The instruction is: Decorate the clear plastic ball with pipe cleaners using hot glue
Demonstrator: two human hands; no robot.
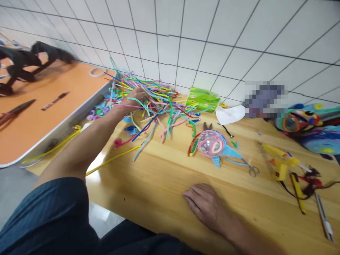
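My left hand (pixel 137 96) reaches into a heap of colourful pipe cleaners (pixel 159 92) against the wall. Its fingers curl down around some of them, with the tips hidden in the heap. On the wooden table lies my right hand (pixel 203 202), relaxed, palm down and holding nothing. Beyond it sits a fish-shaped craft (pixel 211 143) with a clear shiny body, pink edging and light blue pipe-cleaner fins. Small scissors (pixel 253 170) lie beside its blue tail.
A yellow glue gun (pixel 281 163), a yellow cutter (pixel 298 193) and a pen (pixel 324 217) lie right. Behind are a green packet (pixel 202 100), white paper (pixel 230 115) and another colourful fish craft (pixel 300 122). An orange table (pixel 61 113) adjoins left.
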